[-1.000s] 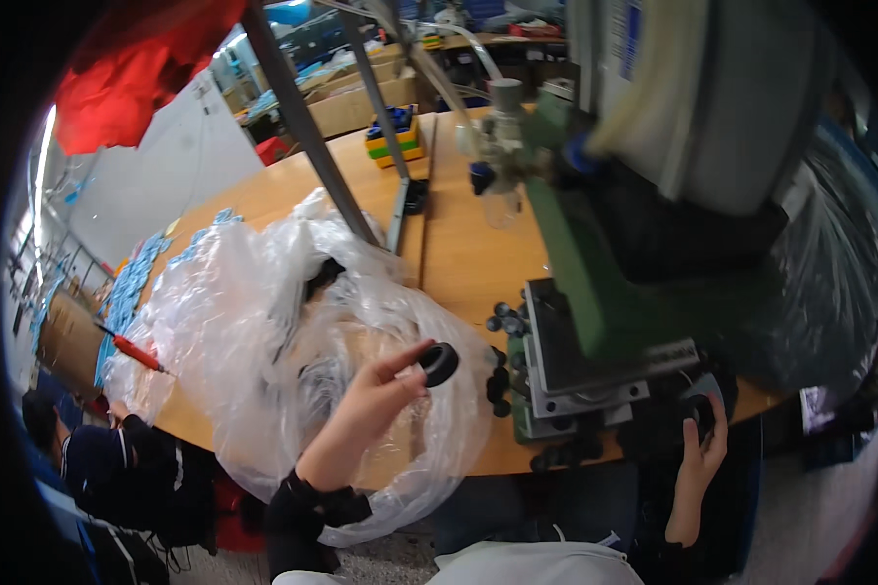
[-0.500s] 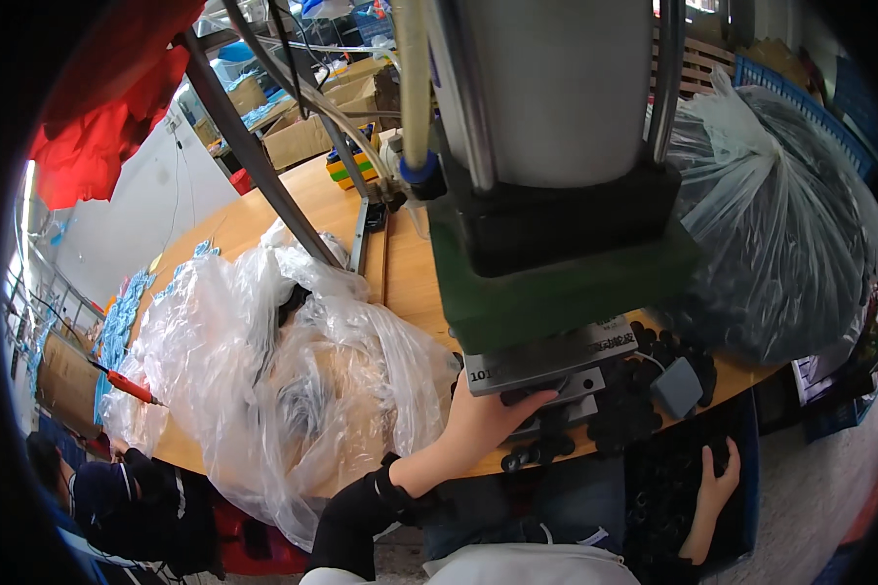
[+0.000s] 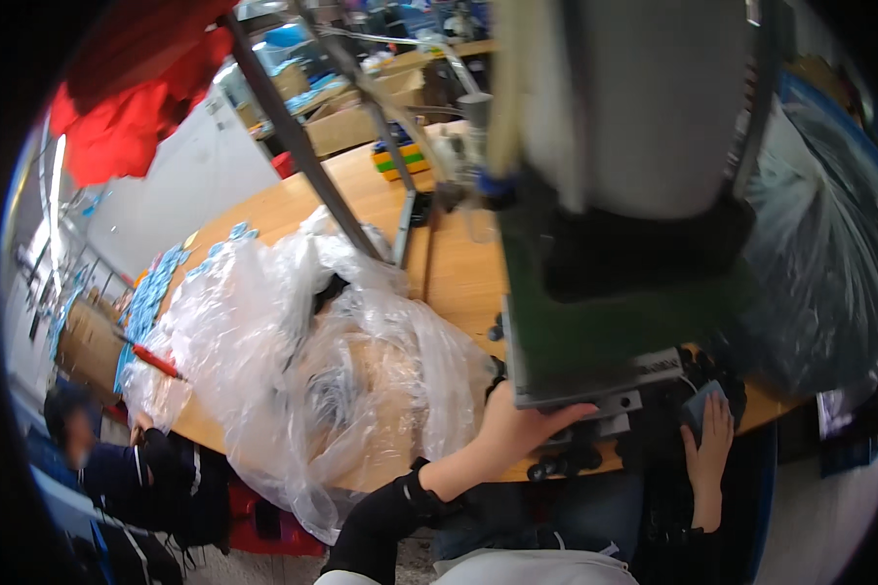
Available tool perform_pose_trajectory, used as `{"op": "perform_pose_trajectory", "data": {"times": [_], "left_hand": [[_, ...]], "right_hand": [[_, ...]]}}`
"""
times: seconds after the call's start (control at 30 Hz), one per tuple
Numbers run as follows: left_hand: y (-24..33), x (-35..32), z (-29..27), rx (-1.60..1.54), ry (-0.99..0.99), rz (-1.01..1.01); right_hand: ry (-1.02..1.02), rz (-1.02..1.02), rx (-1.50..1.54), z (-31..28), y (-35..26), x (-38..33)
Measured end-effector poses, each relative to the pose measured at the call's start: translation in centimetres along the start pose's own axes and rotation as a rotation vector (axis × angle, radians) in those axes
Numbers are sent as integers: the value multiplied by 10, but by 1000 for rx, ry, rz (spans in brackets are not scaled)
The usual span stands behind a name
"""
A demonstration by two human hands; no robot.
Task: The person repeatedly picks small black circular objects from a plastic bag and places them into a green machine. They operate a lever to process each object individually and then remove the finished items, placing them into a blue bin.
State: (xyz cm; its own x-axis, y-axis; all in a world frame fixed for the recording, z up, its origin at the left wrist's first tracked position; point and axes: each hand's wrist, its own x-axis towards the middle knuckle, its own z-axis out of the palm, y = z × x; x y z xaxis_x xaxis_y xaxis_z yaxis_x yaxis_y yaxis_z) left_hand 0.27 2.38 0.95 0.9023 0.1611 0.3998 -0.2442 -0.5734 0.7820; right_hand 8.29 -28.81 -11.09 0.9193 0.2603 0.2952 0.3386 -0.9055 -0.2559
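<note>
Right of centre: tall green-and-grey metal press (image 3: 626,327), likely heavy, stiff. Beneath: flat silvery metal plates (image 3: 610,378), probably rigid, slick; best gripped by edges. At their left edge: left hand (image 3: 502,434), with thumb extended, other fingers hidden; cannot tell whether pinching. Farther right: right hand (image 3: 713,447), with fingers straight, close together, thumb apart, over small blue-grey box (image 3: 697,406), likely light, hard. In front of plates: black rounded pieces (image 3: 578,458), dull; probably light, springy; pinch by rims.

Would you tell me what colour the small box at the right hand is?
The small box is blue-grey, as the head view shows.

Left hand (image 3: 517,424) is at press (image 3: 615,327), right hand (image 3: 712,441) on box (image 3: 695,404)
</note>
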Motion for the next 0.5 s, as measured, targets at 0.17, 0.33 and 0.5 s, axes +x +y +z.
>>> {"op": "perform_pose_trajectory", "data": {"times": [0.17, 0.33, 0.5], "left_hand": [[-3, -12, -26, -271, -191, -180], [-58, -50, -91, -16, 67, -72], [-186, -45, -195, 403, 405, -176]], "right_hand": [[-47, 70, -164, 17, -2, 7], [-193, 150, -146, -6, -15, 12], [-22, 35, 197, -11, -14, 4]]}}
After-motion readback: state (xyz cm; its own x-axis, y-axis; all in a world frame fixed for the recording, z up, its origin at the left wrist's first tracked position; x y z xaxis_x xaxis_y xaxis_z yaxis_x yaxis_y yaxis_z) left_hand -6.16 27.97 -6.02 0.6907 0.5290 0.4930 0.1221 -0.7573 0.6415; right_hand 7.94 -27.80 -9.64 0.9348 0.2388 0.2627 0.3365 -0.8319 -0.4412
